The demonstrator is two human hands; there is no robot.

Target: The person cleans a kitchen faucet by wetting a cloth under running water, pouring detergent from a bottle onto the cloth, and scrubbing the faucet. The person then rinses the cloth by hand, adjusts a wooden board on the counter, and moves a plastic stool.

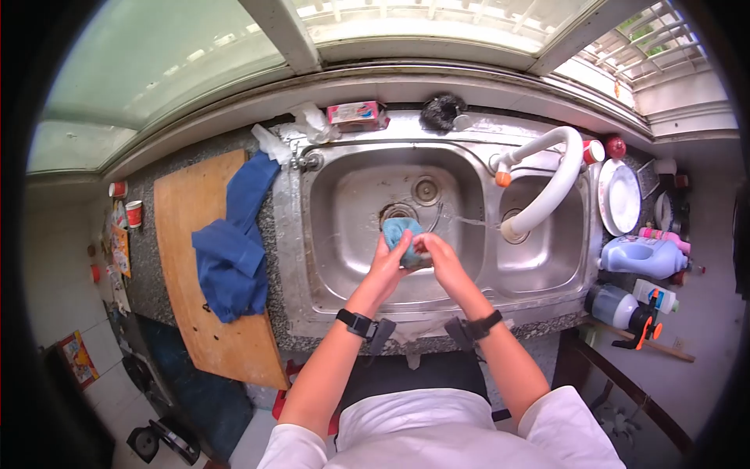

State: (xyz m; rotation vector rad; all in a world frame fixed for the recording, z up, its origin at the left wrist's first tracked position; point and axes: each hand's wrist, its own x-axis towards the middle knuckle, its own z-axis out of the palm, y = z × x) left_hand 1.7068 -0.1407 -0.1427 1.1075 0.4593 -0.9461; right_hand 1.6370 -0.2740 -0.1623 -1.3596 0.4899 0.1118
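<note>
- Light-blue cloth [401,234], bunched up between the two hands, held above the larger basin [332,227] of the steel sink.
- The left hand [387,267] grips it, thumb along one side; the right hand [440,258] is curled in against it, but from here I can't tell how firmly its fingers close.
- Each wrist wears a dark strap [355,323] with a small block on it.
- Just beyond the hands, a round drain [426,191] shows in the basin floor.
- To the right of the hands, a thick white faucet [566,168] arches over the smaller basin [539,266].
- Farther right stand a white plate [623,197], a lavender jug [639,258] and a clear spray bottle [612,303] with an orange-and-black head.
- Well to their left, blue fabric [234,266] lies rumpled across a wooden board [178,211] on the speckled counter [147,262].
- Past the hands, behind the basin, sit a pink box [353,112] and a black scouring pad [440,112].
</note>
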